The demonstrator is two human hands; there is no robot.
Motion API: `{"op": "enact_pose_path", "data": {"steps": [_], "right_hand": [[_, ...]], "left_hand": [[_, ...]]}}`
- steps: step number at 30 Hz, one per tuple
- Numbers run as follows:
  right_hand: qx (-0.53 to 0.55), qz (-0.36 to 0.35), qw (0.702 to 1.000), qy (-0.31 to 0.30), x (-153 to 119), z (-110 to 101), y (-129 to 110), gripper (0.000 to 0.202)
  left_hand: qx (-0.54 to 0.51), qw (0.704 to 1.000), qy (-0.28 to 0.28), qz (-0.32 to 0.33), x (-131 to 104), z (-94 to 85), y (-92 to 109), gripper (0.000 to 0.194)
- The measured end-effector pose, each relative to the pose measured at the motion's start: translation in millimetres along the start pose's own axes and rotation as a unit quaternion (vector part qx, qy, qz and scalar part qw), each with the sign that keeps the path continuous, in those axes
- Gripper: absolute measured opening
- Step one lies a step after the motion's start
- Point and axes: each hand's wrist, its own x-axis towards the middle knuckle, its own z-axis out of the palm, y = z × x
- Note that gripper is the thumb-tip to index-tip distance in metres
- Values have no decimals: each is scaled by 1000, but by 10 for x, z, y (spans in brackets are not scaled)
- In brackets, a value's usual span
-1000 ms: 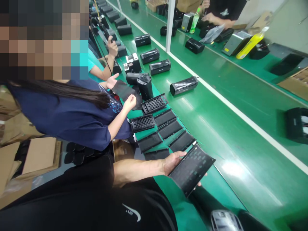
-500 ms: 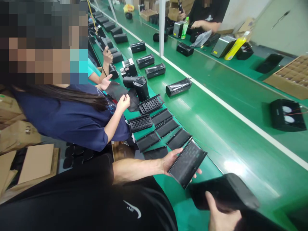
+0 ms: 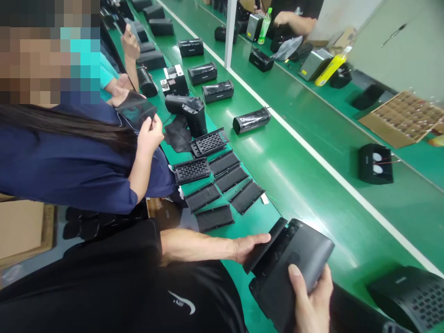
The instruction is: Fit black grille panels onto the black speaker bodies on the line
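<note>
My left hand (image 3: pixel 248 246) grips a flat black panel (image 3: pixel 266 245), tilted on edge along the open side of a black speaker housing (image 3: pixel 294 273). My right hand (image 3: pixel 310 296) holds that housing from its near side, thumb on top and fingers round the far edge. Panel and housing are side by side at the lower middle of the view; whether they touch is hard to tell. Several black mesh-covered panels (image 3: pixel 215 217) lie on the green table to the left, beside two perforated black panels (image 3: pixel 192 170).
A person in a dark blue shirt (image 3: pixel 86 162) sits close on the left, holding a black sheet (image 3: pixel 137 111). Speakers (image 3: pixel 252 120) stand along the green belt. A perforated speaker (image 3: pixel 411 293) is at the lower right, a divided carton (image 3: pixel 404 118) at the upper right.
The panel in my left hand has turned from face-up to edge-on against the housing. My right hand has brought the housing leftward and its open side now shows. The neighbour's black sheet is raised.
</note>
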Motion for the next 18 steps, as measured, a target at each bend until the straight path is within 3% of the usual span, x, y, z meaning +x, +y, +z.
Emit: {"op": "enact_pose_path", "data": {"steps": [3,5,10,15,18], "right_hand": [[-41,25,999,3,-39,60,-142,119],[-47,27,999,4,-46,76,-164,119],[-41,34,999,-5,-46,133,-133,120],[-72,10,997,-24,51,186,-27,114],[-75,21,996,-33,140,154,42,110]], "left_hand": [[-60,998,-9,1,71,83,-114,93],[-153,988,-10,-19,136,143,-198,88],[-364,929,-18,-62,265,249,-383,75],[-392,919,-14,-48,271,313,-463,70],[-364,929,-13,-61,247,370,-376,73]]}}
